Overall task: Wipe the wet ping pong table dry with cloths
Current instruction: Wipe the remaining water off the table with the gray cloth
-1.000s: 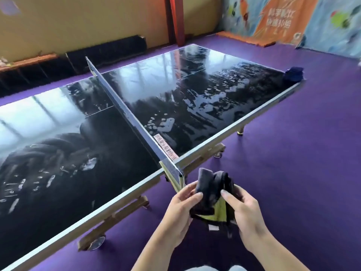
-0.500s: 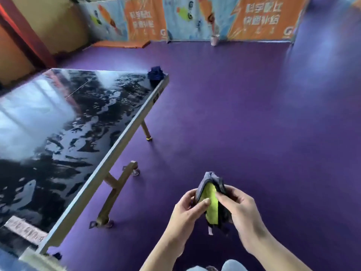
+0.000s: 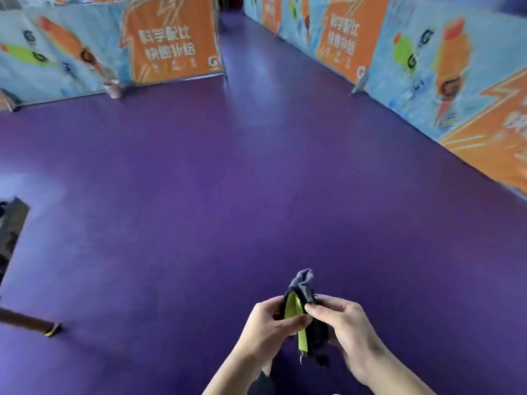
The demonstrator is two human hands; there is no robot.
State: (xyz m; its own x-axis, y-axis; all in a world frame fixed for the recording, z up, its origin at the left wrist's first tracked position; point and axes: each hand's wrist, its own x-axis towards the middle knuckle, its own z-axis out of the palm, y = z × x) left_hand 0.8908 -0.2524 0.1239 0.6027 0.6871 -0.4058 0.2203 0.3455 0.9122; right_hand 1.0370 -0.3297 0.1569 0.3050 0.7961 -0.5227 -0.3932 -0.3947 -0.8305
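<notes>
A dark grey cloth [image 3: 302, 283] with a yellow-green side is being held up in front of the person, low in the middle of the head view and over the purple floor [image 3: 256, 195], not on the bench. The cloth is bunched and folded, its rounded grey top standing above the fingers, a narrow yellow-green strip hanging down between the two hands, and a darker tail dangling below them.

The left hand [image 3: 271, 323] is making a closed grip on the cloth, its fingers curling round the left edge of the fold. The right hand [image 3: 345, 323] is pinching the right side of the fold, thumb and fingertips meeting on the fabric just beside the yellow-green strip. Both forearms are reaching in from the bottom edge of the view.

Only a sliver of the bench [image 3: 12, 232] is showing at the far left edge, a dark corner well apart from the hands, with a brown leg or support [image 3: 28, 323] tipped in yellow lying below it on the floor.

Colourful blue and orange banners [image 3: 171, 44] are standing along the far side of the floor, and more banners [image 3: 456, 81] are running along the right, with a gap between the two rows. Everything beyond the hands is blurred.
</notes>
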